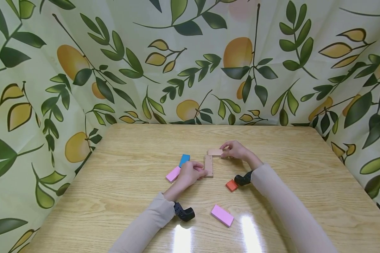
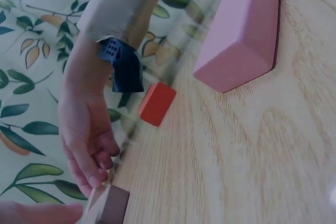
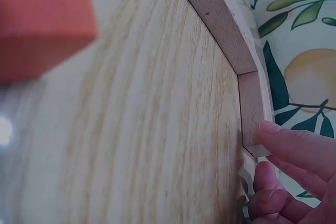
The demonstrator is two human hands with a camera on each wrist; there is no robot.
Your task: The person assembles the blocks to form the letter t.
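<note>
Two plain wooden blocks meet at a corner on the table. One wooden block (image 1: 208, 165) points toward me, and the other wooden block (image 1: 214, 152) lies crosswise at its far end. My left hand (image 1: 189, 173) holds the near end of the first block with its fingertips; in the left wrist view a finger (image 2: 42, 213) lies against that block's end. The right hand (image 1: 235, 150) pinches the right end of the crosswise block. In the right wrist view, the two blocks' faces join edge to edge, and a fingertip (image 3: 270, 127) presses the crosswise block (image 3: 253, 109).
Left of the blocks lie a blue block (image 1: 184, 159) and a pink block (image 1: 173, 174), partly behind my left hand. A small red block (image 1: 231, 185) sits beside the right wrist camera (image 1: 243, 179). Nearer me is another pink block (image 1: 222, 215). Patterned cloth (image 1: 202, 88) hangs behind the table.
</note>
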